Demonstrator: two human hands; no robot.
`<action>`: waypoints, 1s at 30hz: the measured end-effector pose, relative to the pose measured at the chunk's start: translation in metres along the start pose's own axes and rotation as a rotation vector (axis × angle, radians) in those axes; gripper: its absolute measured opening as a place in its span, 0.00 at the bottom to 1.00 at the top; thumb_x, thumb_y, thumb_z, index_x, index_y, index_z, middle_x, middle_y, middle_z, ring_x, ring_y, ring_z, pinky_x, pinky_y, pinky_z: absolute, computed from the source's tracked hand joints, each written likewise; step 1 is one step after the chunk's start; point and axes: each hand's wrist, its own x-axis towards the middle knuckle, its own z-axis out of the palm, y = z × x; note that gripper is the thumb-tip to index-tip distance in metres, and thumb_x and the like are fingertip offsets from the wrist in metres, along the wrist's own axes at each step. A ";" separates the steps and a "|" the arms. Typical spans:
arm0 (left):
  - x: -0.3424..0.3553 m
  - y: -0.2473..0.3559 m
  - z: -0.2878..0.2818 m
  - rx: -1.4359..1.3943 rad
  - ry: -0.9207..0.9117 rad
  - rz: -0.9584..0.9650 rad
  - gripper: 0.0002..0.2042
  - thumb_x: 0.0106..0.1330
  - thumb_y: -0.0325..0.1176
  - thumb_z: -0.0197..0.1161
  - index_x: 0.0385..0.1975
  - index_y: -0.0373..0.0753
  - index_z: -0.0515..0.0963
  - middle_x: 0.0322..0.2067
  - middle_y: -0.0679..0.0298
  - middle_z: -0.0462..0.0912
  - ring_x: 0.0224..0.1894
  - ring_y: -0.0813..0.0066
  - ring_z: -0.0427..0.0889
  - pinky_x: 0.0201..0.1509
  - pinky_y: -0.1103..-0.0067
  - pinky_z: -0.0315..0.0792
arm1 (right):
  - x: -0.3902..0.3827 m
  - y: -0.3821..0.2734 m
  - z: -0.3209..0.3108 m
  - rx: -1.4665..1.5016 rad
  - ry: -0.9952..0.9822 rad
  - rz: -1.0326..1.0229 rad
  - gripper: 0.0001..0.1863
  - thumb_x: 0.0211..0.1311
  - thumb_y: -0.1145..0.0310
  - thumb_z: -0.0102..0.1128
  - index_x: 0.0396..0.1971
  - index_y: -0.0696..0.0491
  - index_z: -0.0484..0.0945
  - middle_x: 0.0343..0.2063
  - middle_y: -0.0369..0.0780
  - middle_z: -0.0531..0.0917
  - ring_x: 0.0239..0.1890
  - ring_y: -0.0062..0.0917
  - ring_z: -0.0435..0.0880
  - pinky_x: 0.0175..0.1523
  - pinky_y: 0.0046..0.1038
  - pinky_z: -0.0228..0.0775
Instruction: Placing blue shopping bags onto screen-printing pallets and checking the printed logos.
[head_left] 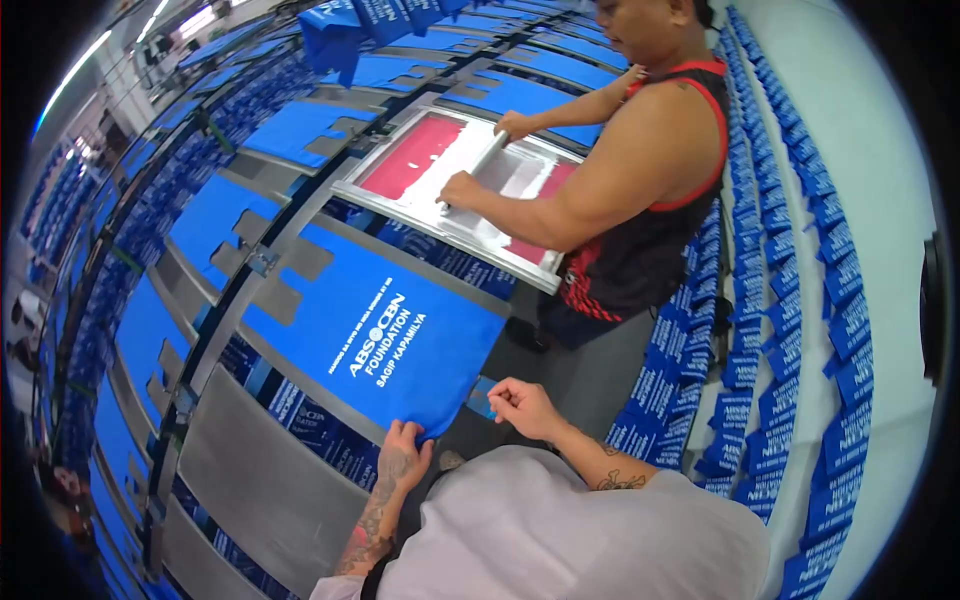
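A blue printed bag (350, 280) with white lettering and handle cutouts lies on a grey platen (254, 325). My left hand (405, 455) is at its lower front corner, fingers curled on the fabric edge. My right hand (520, 405) hangs just off the bag's right side, fingers curled together; whatever they hold, if anything, is too small to make out. Beyond the bag, a co-worker (640, 180) in a dark tank top grips a squeegee (490, 160) with both hands over a framed screen (400, 160) spread with white ink.
Rows of platens with blue bags (220, 230) curve along the left and back. A bare grey platen (260, 470) is beside me at lower left. Long lines of printed blue bags (840, 400) run along the right, and more bags (330, 30) hang overhead.
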 end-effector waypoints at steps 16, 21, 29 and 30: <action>0.021 0.067 0.025 -0.303 0.882 -0.556 0.08 0.76 0.28 0.57 0.41 0.32 0.81 0.33 0.58 0.86 0.33 0.75 0.85 0.40 0.78 0.78 | 0.202 -0.009 -0.101 -0.764 -0.418 -0.642 0.31 0.53 0.54 0.77 0.57 0.46 0.78 0.58 0.43 0.72 0.61 0.45 0.68 0.65 0.47 0.64; 0.025 0.076 0.005 -0.344 0.891 -0.589 0.08 0.75 0.27 0.58 0.39 0.31 0.82 0.32 0.60 0.87 0.36 0.75 0.86 0.43 0.78 0.78 | 0.203 -0.013 -0.099 -0.792 -0.455 -0.762 0.17 0.57 0.66 0.69 0.47 0.48 0.82 0.48 0.41 0.79 0.57 0.41 0.73 0.62 0.46 0.66; -0.005 0.130 -0.043 -0.229 1.006 -0.394 0.05 0.71 0.24 0.62 0.34 0.30 0.81 0.30 0.59 0.84 0.32 0.73 0.85 0.38 0.79 0.77 | 0.191 -0.072 -0.103 -0.548 -0.212 -0.944 0.19 0.43 0.85 0.57 0.36 0.50 0.84 0.33 0.39 0.83 0.48 0.41 0.79 0.54 0.41 0.72; -0.009 0.135 -0.044 -0.207 1.009 -0.371 0.05 0.71 0.24 0.62 0.34 0.30 0.81 0.30 0.59 0.84 0.32 0.73 0.85 0.38 0.79 0.77 | 0.184 -0.077 -0.105 -0.519 -0.198 -0.952 0.21 0.41 0.86 0.57 0.36 0.50 0.85 0.34 0.38 0.83 0.49 0.42 0.79 0.55 0.41 0.72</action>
